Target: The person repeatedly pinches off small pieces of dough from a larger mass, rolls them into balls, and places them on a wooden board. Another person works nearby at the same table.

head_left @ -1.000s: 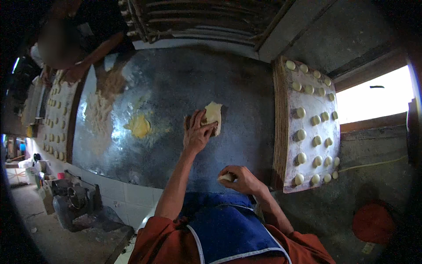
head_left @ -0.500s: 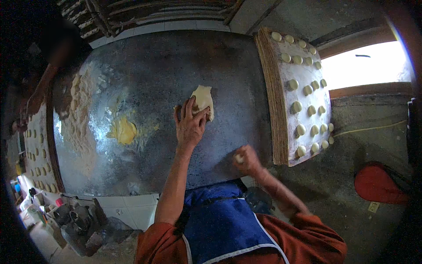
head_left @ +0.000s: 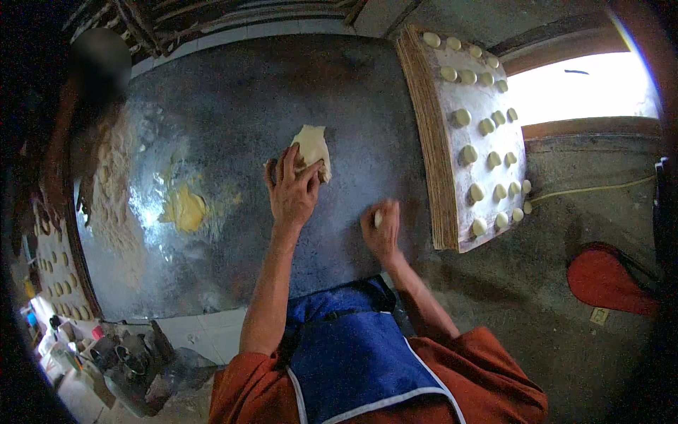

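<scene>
A flat, torn-edged piece of pale dough [head_left: 313, 144] lies on the dark worktable [head_left: 339, 85]. My left hand [head_left: 292, 193] rests on its near edge, fingers spread over it. To the right and closer to me, my right hand [head_left: 382, 232] is closed around a small lump of dough [head_left: 378, 218], partly hidden by the fingers. This hand is just above or on the table; I cannot tell which.
Right of the table, a stack of boards [head_left: 429, 141] carries rows of small dough balls [head_left: 469, 155]. On the left lie yellow fat [head_left: 185, 208] and scattered flour [head_left: 115, 191]. Another board of dough pieces [head_left: 62, 272] stands far left, near another person's arm [head_left: 62, 134].
My right hand has moved from near the table's front edge inward over the table, with the dough lump in it. The left hand stays on the dough piece. The whole view has shifted slightly.
</scene>
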The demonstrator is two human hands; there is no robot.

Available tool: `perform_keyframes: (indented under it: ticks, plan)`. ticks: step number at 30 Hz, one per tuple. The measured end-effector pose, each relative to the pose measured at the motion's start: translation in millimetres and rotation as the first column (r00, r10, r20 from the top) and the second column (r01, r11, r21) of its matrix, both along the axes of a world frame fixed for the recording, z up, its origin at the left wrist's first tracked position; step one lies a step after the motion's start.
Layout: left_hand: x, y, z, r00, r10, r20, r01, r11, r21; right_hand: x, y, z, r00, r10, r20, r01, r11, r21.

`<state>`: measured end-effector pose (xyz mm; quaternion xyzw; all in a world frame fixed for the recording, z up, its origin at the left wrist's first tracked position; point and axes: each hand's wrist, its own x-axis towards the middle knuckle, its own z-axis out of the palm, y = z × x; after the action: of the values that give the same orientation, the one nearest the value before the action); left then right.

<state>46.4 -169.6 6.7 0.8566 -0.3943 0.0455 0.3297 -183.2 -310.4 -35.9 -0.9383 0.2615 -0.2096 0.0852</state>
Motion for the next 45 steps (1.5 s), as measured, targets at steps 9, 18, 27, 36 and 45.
perform_keyframes:
  ticks: [9,18,27,36,45]
  plan:
    - [2,-1,-5,0.999,-0.006,0.04,0.007,1.0,-0.03,-2,28,29,0.98,-0.021,0.195,0.047,0.991,-0.127]
    - [1,-1,-4,0.999,-0.004,0.045,0.006,0.998,-0.055,-26,27,33,0.97,-0.131,0.207,0.101,0.984,0.15]
    - [0,-5,0,0.999,0.005,0.043,-0.004,1.0,-0.015,-55,25,32,0.983,-0.069,0.171,0.03,0.974,0.223]
    - [-2,-6,-5,0.997,0.041,0.07,-0.041,0.999,0.008,-84,14,132,0.999,0.008,-0.035,0.0,0.976,0.22]
    - [-3,-10,-11,0.994,-0.009,0.106,0.008,1.0,0.006,-74,22,99,0.979,-0.197,-0.049,0.202,0.909,0.364]
